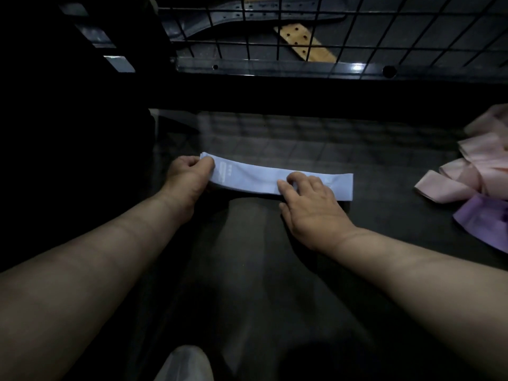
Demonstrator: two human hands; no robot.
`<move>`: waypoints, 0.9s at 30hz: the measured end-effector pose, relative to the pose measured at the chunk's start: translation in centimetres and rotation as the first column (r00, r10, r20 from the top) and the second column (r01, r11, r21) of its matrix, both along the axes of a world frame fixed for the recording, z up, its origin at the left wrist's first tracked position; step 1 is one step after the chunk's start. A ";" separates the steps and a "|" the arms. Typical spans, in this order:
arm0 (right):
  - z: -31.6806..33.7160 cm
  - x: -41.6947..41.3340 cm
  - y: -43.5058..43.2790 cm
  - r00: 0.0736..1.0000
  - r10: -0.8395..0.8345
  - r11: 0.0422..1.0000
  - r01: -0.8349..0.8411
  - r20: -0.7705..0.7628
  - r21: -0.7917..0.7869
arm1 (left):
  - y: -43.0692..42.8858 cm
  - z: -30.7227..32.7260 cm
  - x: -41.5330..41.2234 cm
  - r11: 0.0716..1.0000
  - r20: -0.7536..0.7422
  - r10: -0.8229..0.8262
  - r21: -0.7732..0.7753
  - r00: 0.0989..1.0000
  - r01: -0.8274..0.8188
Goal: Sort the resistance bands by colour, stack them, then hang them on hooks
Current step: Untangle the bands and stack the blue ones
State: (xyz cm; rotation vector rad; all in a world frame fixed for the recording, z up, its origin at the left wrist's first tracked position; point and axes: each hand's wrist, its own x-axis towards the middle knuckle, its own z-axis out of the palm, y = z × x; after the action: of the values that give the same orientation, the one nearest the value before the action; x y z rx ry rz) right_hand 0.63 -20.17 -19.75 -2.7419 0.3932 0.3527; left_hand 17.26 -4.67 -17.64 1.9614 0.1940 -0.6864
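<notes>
On the dark bench [384, 166], the left grip [189, 171] pinches the limp, light blue bands [255, 178] by their left end, the right grip [308, 199] merely pressing on top.

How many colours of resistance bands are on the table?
3: pale blue stack at centre; pink bands heaped at the right edge; purple band just beside them, partly cropped. Others may be hidden.

pale blue band [255, 178] has white print near its left end, too blurred to read; nothing else legible
</notes>
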 end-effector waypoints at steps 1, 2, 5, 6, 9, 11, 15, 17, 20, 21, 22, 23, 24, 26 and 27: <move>0.0 0.0 -0.1 1.000 0.008 1.000 -0.008 -0.001 -0.004 | -0.2 0.2 -0.1 1.000 0.008 0.014 -0.016 1.000 -0.014; 0.1 0.1 -0.1 1.000 0.012 1.000 -0.012 -0.003 -0.007 | -0.3 0.3 -0.2 0.999 0.024 0.022 -0.026 0.999 -0.021; 0.2 -0.1 -0.2 1.000 0.015 1.000 -0.015 0.002 -0.005 | -1.3 0.7 -0.9 0.999 0.113 -0.004 -0.037 0.994 0.008; 0.3 -0.1 -0.2 1.000 0.014 1.000 -0.014 0.001 0.001 | -1.6 1.0 -1.2 0.999 0.133 -0.022 -0.029 0.991 0.027; 0.4 0.0 -0.4 1.000 0.004 1.000 -0.003 -0.021 0.027 | -2.5 1.9 -2.0 0.995 0.175 -0.100 0.046 0.979 0.094; 0.6 0.1 -0.5 0.999 -0.005 0.999 0.007 -0.041 0.048 | -3.1 2.2 -2.4 0.990 0.209 -0.131 0.081 0.969 0.117; 1.0 0.3 -1.3 0.997 0.007 0.993 0.001 -0.071 0.114 | -4.2 2.4 -3.2 0.983 0.253 -0.167 0.118 0.953 0.141; 1.3 0.2 -1.8 0.999 0.019 0.991 -0.013 -0.049 0.135 | -4.9 2.6 -3.7 0.982 0.252 -0.176 0.110 0.951 0.153; 1.4 -0.5 -2.0 0.998 0.047 0.990 -0.039 -0.052 0.139 | -6.3 2.7 -4.5 0.976 0.258 -0.211 0.105 0.943 0.190; 1.4 -0.7 -2.0 0.996 0.064 0.989 -0.055 -0.061 0.137 | -6.7 2.7 -4.8 0.973 0.255 -0.226 0.104 0.940 0.206; 1.4 -0.9 -2.0 0.995 0.074 0.987 -0.063 -0.065 0.151 | -7.2 2.8 -5.0 0.969 0.254 -0.243 0.111 0.936 0.221; 1.3 -0.9 -2.1 0.996 0.073 0.983 -0.063 -0.056 0.174 | -7.6 2.7 -5.2 0.962 0.256 -0.266 0.130 0.929 0.240; 1.5 -0.9 -2.3 0.996 0.061 0.978 -0.048 -0.062 0.205 | -8.0 2.7 -5.3 0.953 0.256 -0.292 0.155 0.921 0.259; 1.9 -1.0 -2.9 0.999 0.009 0.965 0.005 -0.052 0.261 | -8.8 2.5 -5.7 0.939 0.238 -0.329 0.180 0.914 0.292; 1.8 -1.3 -3.3 0.999 -0.023 0.965 0.029 -0.024 0.261 | -9.1 2.4 -5.9 0.936 0.223 -0.339 0.177 0.914 0.304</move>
State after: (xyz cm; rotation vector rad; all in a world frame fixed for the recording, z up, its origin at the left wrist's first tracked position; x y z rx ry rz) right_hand -0.64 -23.46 -17.98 -2.4755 0.3603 0.3969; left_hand 11.35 -13.73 -15.25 2.2195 -0.2515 -0.6385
